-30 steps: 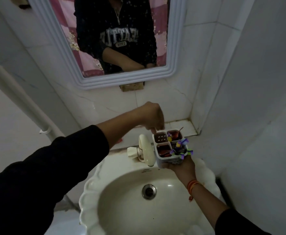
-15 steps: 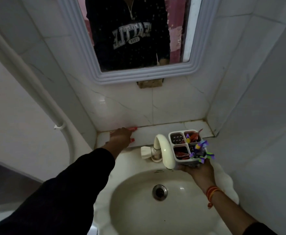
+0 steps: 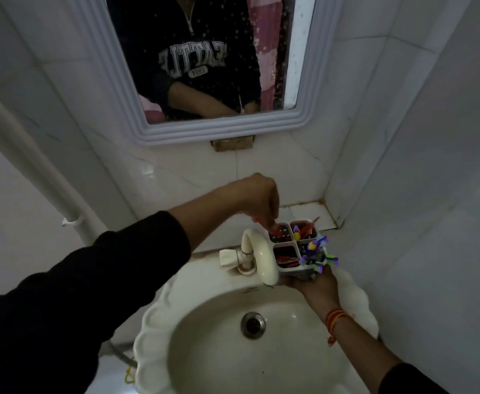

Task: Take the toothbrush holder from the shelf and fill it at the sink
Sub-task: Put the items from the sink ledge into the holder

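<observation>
A white toothbrush holder (image 3: pixel 307 270) with four compartments sits in my right hand (image 3: pixel 317 285), held from below over the right rim of the sink (image 3: pixel 159 314), right beside the faucet spout. Red items fill several compartments, and purple and green pieces stick out at its front right. My left hand (image 3: pixel 257 199) hovers over the holder's back left compartment, fingers pinched on a small red item (image 3: pixel 274 230) that dips into it. The cream faucet (image 3: pixel 257 253) arches between my arms.
A tiled shelf (image 3: pixel 304 213) runs behind the sink into the right corner. A white-framed mirror (image 3: pixel 304 120) hangs above and reflects a person in a dark sweatshirt. A white pipe (image 3: pixel 34 172) slants down the left wall. The drain (image 3: pixel 253 325) lies mid-basin.
My left hand left the shelf's left end, where it touched a red item, and came back right over the holder with a red item pinched. My right hand kept the holder beside the faucet.
</observation>
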### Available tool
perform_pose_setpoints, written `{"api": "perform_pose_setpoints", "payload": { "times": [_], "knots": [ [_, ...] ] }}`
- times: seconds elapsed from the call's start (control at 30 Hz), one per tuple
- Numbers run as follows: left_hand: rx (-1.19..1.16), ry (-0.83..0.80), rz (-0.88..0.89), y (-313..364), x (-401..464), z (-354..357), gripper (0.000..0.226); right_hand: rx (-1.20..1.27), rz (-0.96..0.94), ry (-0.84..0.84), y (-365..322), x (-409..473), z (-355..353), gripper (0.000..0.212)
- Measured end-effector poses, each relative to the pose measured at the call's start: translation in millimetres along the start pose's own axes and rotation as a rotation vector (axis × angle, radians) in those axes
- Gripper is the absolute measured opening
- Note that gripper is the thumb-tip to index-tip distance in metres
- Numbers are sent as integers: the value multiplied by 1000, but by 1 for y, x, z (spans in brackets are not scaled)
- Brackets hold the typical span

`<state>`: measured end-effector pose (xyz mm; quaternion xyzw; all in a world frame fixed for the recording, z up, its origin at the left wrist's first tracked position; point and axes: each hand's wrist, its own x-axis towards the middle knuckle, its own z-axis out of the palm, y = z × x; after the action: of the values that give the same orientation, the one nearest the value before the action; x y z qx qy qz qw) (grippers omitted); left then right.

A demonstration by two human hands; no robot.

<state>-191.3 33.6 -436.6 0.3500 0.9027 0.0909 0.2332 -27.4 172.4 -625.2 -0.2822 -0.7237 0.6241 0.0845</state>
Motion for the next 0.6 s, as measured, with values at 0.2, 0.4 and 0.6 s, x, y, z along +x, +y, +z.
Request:
{"api": "perform_pose_setpoints", "payload": {
  "times": [0.2,0.4,0.6],
  "knots": [
    [51,-42,-56,32,30,20,27,56,20,-21,-2,-1,0,67],
    [-404,100,-245,-21,16,16,23,21,11,-43,2,1,-2,77],
    [44,82,-509,-126,10,62,37,42,-38,-72,11,7,-3,77]
  ]
}}
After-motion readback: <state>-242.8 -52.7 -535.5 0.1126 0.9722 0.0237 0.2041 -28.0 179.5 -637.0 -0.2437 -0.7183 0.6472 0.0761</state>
